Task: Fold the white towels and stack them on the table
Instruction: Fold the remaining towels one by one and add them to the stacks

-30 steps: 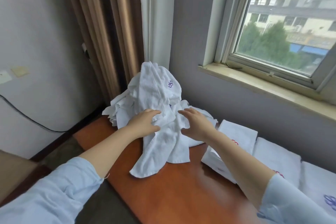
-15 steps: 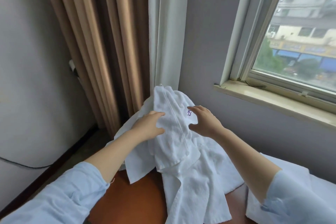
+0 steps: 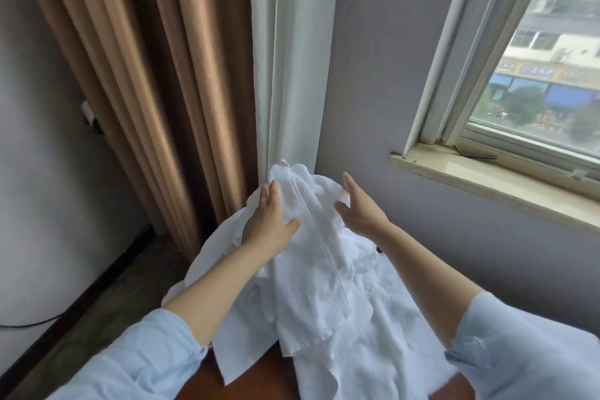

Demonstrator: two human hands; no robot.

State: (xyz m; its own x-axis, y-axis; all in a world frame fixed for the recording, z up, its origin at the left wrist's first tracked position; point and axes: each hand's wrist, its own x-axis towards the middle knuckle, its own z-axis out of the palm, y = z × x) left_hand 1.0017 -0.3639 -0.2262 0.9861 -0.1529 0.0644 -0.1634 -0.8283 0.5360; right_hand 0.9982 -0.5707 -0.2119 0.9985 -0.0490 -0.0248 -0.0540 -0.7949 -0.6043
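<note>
hands: two, the left hand (image 3: 269, 224) and the right hand (image 3: 358, 209)
sleeves: two, both light blue, a left sleeve (image 3: 139, 364) and a right sleeve (image 3: 519, 351)
white towels (image 3: 318, 286): can't really count them, it's one rumpled heap with several layers overlapping
curtains: two, a brown curtain (image 3: 146, 75) and a white curtain (image 3: 292, 58)
window (image 3: 535, 75): one
windowsill (image 3: 487, 178): one
counter (image 3: 259, 380): one, only a reddish-brown sliver showing
cables: two, a black floor cable (image 3: 32, 323) and a thin sill cable (image 3: 474, 156)

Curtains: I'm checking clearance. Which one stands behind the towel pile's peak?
The white curtain, right of the brown curtain; the towels peak in front of its lower end.
</note>
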